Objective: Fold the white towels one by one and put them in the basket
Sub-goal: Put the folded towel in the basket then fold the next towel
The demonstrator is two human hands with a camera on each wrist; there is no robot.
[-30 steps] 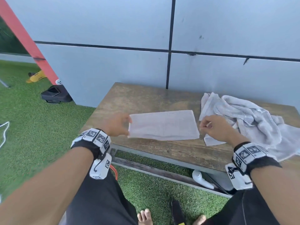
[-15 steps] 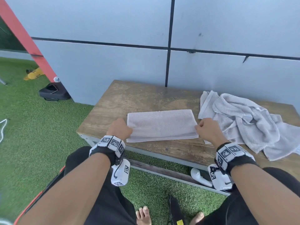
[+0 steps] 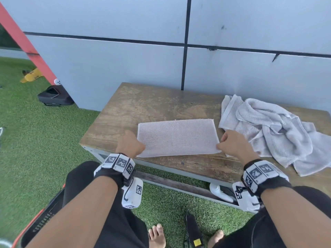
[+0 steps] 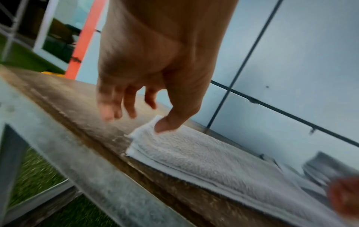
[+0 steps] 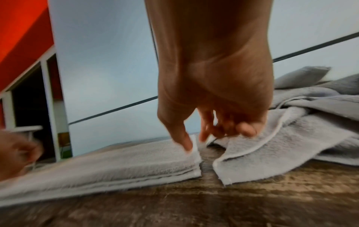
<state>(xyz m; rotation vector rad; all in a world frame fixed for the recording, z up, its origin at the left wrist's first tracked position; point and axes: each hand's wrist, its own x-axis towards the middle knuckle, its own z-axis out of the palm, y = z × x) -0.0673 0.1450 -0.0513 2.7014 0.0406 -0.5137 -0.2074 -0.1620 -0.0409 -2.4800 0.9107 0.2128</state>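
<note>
A white towel folded into a flat rectangle (image 3: 177, 137) lies on the wooden table (image 3: 152, 106) near its front edge. My left hand (image 3: 131, 144) is at its near left corner; in the left wrist view the thumb (image 4: 169, 124) pinches that slightly raised corner while the other fingers hang loose. My right hand (image 3: 231, 144) is at the near right corner, which stands up between thumb and forefinger (image 5: 186, 142). A crumpled heap of white towels (image 3: 272, 129) lies just right of it. A black basket with an orange rim (image 3: 41, 224) sits by my left leg.
A grey panelled wall (image 3: 125, 68) runs behind the table. Artificial grass (image 3: 35, 140) covers the ground, with a black case (image 3: 55, 97) and a yellow tool (image 3: 31, 76) at the far left. A white controller (image 3: 219, 192) lies under the table.
The folded towel, held just above the table one second ago, now lies flat on it. Both hands came down and nearer with it and stay at its corners.
</note>
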